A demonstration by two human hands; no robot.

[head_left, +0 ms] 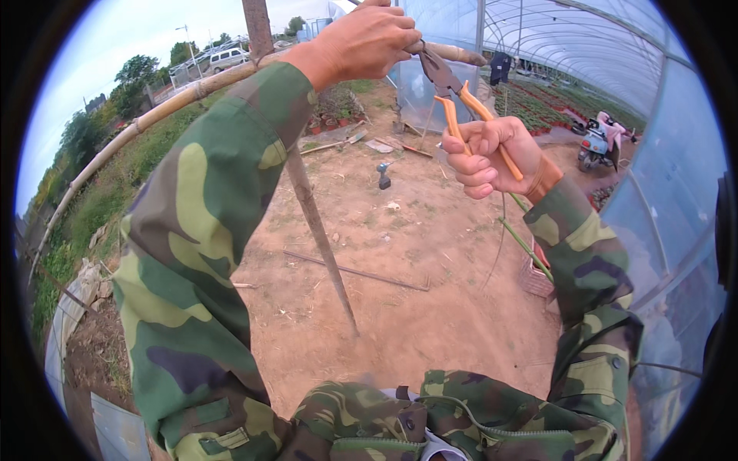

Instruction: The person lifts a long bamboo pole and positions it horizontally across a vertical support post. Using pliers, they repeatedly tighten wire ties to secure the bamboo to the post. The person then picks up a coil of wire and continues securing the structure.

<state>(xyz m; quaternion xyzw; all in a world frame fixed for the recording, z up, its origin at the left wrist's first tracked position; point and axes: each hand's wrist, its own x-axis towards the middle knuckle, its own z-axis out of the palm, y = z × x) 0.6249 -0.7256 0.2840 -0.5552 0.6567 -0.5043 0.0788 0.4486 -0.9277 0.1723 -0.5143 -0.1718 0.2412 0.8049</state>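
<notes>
My right hand is closed around the orange handles of a pair of pliers. The handles stand somewhat apart, and the dark metal jaws point up and left to a horizontal wooden pole. Beside the jaws, my left hand is raised against this pole with its fingers bent and closed. What the left fingertips pinch, if anything, is hidden; a thin dark strand shows just above them. An upright post stands below and behind my left forearm, its foot in the bare soil.
A power drill stands on the soil ahead, and a thin rod lies nearer. At right are a pinkish basket, plastic greenhouse sheeting and a blue scooter. A long bent bamboo pole borders the left side.
</notes>
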